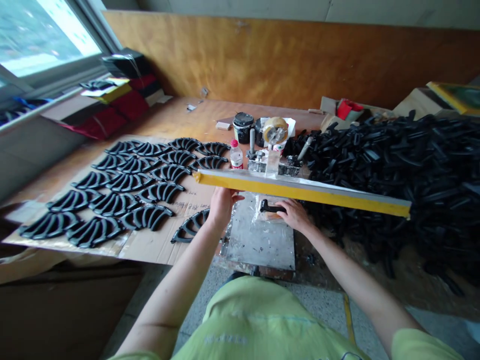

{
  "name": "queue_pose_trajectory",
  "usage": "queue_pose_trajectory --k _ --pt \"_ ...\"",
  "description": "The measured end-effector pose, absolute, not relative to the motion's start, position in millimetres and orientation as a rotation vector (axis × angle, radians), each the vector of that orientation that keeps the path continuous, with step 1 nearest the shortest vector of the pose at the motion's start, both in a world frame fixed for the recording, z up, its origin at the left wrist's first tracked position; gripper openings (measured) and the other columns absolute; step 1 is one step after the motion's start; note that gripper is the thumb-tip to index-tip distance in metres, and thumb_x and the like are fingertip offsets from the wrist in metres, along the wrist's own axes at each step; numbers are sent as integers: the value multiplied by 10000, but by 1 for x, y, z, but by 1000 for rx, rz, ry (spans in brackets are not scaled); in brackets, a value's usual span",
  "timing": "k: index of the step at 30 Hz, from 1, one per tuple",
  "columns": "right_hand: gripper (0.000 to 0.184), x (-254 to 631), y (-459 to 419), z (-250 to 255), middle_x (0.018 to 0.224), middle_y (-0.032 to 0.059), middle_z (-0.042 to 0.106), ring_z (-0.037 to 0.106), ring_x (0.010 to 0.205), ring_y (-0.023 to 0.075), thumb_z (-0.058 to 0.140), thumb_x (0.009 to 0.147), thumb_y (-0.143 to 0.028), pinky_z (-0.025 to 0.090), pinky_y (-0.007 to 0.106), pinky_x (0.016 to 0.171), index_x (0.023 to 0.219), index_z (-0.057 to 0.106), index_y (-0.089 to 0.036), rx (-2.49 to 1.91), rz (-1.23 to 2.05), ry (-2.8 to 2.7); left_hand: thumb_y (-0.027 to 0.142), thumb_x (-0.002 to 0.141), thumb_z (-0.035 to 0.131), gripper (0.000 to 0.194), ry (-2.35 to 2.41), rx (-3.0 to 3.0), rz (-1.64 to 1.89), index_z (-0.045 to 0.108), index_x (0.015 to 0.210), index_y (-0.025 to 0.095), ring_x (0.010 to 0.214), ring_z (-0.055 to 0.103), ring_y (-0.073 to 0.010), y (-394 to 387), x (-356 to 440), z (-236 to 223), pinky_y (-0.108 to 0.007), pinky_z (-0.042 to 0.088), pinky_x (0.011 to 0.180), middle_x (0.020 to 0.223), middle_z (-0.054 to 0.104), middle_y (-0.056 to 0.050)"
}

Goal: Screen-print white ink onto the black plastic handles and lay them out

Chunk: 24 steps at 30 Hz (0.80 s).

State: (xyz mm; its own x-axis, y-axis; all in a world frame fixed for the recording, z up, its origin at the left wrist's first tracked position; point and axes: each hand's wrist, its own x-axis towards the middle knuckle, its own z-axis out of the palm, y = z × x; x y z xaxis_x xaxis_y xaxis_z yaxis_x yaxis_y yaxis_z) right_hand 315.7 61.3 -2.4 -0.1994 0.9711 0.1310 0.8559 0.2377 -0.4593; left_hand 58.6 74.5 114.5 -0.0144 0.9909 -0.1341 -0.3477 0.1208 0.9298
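Note:
My right hand (295,215) pinches the right end of a short black plastic handle (270,207), which lies over a small block on a grey metal base plate (258,240). My left hand (222,206) is just below the yellow edge of a long screen frame (300,190). Some of its fingers are hidden by the frame, so its grip is unclear. The frame slants across the view above both hands. Behind it stands a clamp (272,162) with upright metal rods and a roll of tape at the top.
Fanned rows of black handles (127,182) cover cardboard at left. A large heap of black handles (375,155) fills the right side. A red-capped bottle (236,156) and a black-lidded tub (243,127) stand behind the frame. A wooden board (262,60) closes off the back.

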Motion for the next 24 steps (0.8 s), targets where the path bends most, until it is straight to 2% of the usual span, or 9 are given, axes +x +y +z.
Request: queue_pose_trajectory --k 2,5,9,12,15,20,22,24 --pt "141 293 47 5 980 64 650 568 983 218 634 827 -225 445 352 879 966 652 -214 -1624 350 -2172 559 830 548 521 1082 736 1075 517 1185 179 727 660 -147 52 67 90 -209 496 538 914 696 -70" --pt "124 258 20 21 910 78 630 556 926 219 560 890 -233 450 346 836 957 661 -204 -1479 251 -2232 589 816 560 522 1084 577 755 557 1100 151 753 685 -187 10 79 53 -248 527 530 921 704 -106" --pt "187 250 1 20 910 48 647 566 883 184 510 927 -250 449 314 806 1031 665 -238 -1122 302 -2450 518 843 557 374 1210 445 848 577 860 145 650 681 -160 -24 57 15 -219 509 497 743 685 -61" --pt "189 307 15 0 868 71 656 570 859 189 502 915 -202 450 318 783 909 691 -203 -1616 193 -2305 505 890 468 381 1484 407 969 584 857 144 621 677 -143 -36 -1 -14 -212 501 493 773 705 -76" --pt "165 382 32 -29 925 177 644 540 976 288 585 847 -249 442 404 784 804 703 -142 -2305 -16 -2058 464 931 369 361 1813 324 1077 551 852 163 622 679 -153 -46 -70 -41 -236 522 534 708 690 -64" --pt "203 431 34 -60 1050 197 615 473 1088 351 627 775 -329 406 489 828 724 707 -151 -2518 19 -2015 491 910 360 397 2044 339 834 527 738 175 557 647 -190 -45 -126 -63 -282 522 518 622 656 -99" --pt "209 427 33 -58 1024 194 618 487 1069 351 623 759 -345 408 478 819 757 699 -150 -2554 51 -1923 524 885 382 421 2085 415 707 533 691 182 550 641 -215 -39 -132 -63 -304 514 496 602 654 -118" --pt "231 417 35 -48 911 164 633 543 958 317 600 775 -371 426 429 775 816 673 -156 -2542 156 -1805 550 843 439 418 2128 443 636 540 659 188 518 625 -234 -34 -137 -59 -321 494 458 552 641 -115"
